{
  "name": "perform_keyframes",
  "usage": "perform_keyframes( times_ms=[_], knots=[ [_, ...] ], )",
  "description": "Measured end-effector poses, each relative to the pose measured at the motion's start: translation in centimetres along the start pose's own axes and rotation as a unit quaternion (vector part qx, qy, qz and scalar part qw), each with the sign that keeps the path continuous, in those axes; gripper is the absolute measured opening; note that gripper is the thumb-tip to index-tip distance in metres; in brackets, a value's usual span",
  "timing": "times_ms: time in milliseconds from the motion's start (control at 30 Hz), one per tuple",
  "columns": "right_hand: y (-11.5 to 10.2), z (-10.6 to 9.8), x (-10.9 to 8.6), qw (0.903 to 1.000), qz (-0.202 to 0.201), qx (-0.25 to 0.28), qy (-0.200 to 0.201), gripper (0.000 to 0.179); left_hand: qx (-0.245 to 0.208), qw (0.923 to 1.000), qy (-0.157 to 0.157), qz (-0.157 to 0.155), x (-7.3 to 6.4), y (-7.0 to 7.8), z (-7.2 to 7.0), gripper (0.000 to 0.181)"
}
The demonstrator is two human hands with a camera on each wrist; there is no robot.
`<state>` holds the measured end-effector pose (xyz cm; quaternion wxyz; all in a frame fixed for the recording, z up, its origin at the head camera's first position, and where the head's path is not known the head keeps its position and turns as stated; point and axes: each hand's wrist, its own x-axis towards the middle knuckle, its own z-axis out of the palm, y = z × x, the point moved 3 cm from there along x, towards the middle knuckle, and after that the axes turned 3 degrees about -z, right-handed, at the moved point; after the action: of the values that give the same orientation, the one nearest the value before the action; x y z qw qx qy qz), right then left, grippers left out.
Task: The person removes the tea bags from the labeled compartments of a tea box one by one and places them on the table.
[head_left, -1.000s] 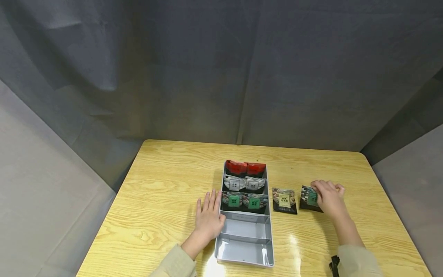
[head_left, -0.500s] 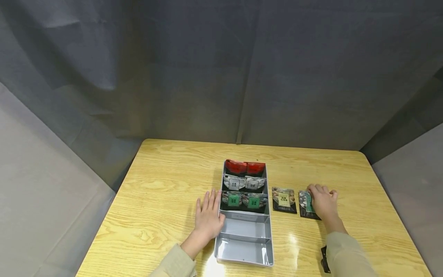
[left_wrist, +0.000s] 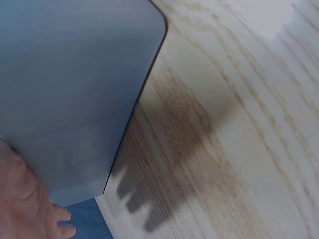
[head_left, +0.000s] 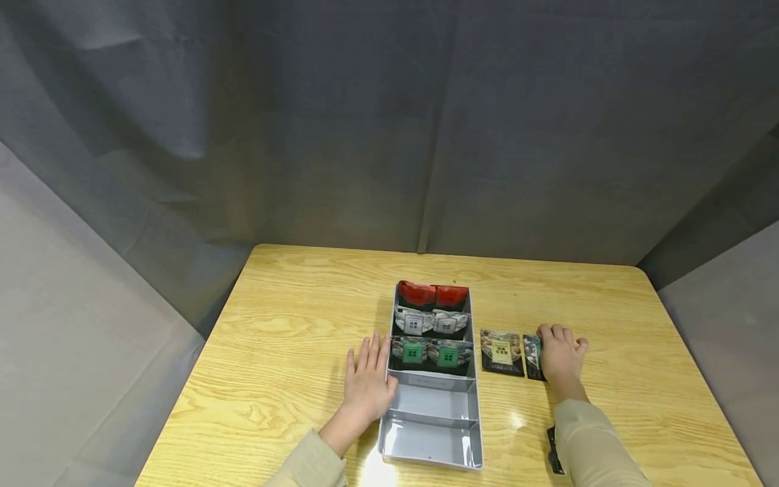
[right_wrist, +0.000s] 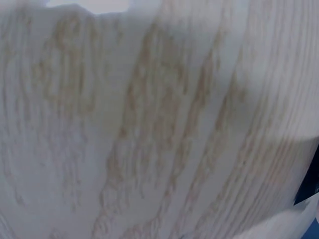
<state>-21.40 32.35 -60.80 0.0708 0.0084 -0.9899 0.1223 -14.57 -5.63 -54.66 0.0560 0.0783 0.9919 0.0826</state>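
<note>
In the head view my left hand (head_left: 368, 382) lies palm down with its fingers spread along the left side of a grey divided tray (head_left: 432, 443), the thumb over the rim. The left wrist view shows the tray's outer wall (left_wrist: 84, 84) beside some fingers (left_wrist: 27, 199). My right hand (head_left: 561, 355) rests over the right part of a black packet (head_left: 533, 357), which lies flat; that hand's fingertips are partly hidden. Just left of it lies a packet with a yellow label (head_left: 502, 352). Two red packets (head_left: 452, 295), two white ones (head_left: 414, 323) and two green-labelled ones (head_left: 448, 355) fill the tray's back compartments.
Wooden table (head_left: 274, 352) surrounds the tray. Grey curtains (head_left: 341, 135) hang behind and at the sides. Under the right forearm a black object (head_left: 554, 450) shows partly. The right wrist view holds mostly blurred table surface (right_wrist: 149, 124).
The right hand has brought the black packet down from tilted to flat, then shifted left, covering more of it. The packet now lies nearer the yellow-labelled one. My left hand stays put.
</note>
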Motion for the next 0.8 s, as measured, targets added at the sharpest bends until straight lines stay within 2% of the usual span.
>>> perform_keyframes(
  times_ms=[333, 800],
  knots=[
    [-0.13, 0.11, -0.06, 0.9998, 0.006, 0.0, -0.021, 0.026, 0.005, 1.0, 0.003, 0.0, 0.03, 0.02, 0.03, 0.069],
    [-0.46, -0.48, 0.23, 0.9997, 0.02, 0.013, -0.009, 0.015, 0.001, 1.0, -0.003, -0.002, 0.07, 0.07, -0.04, 0.069]
  ],
)
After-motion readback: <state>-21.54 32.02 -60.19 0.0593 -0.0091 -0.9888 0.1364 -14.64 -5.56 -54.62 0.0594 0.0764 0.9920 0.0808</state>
